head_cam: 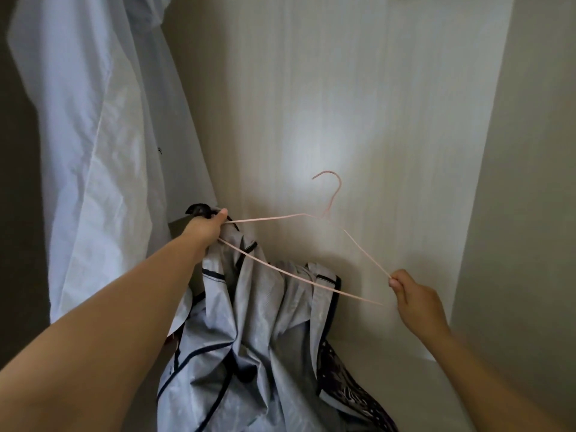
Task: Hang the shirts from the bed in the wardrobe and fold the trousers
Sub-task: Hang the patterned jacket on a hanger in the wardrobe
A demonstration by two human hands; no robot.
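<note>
A thin pink wire hanger is held out inside the wardrobe, its hook pointing up. My left hand grips the hanger's left end together with the collar of a grey shirt with dark trim, which hangs down below the hanger. My right hand pinches the hanger's right end. A dark patterned garment shows under the grey shirt at the bottom.
A pale blue-white shirt hangs at the left of the wardrobe. The wardrobe's light back panel and right side wall enclose the space. A white shelf or floor lies at the lower right.
</note>
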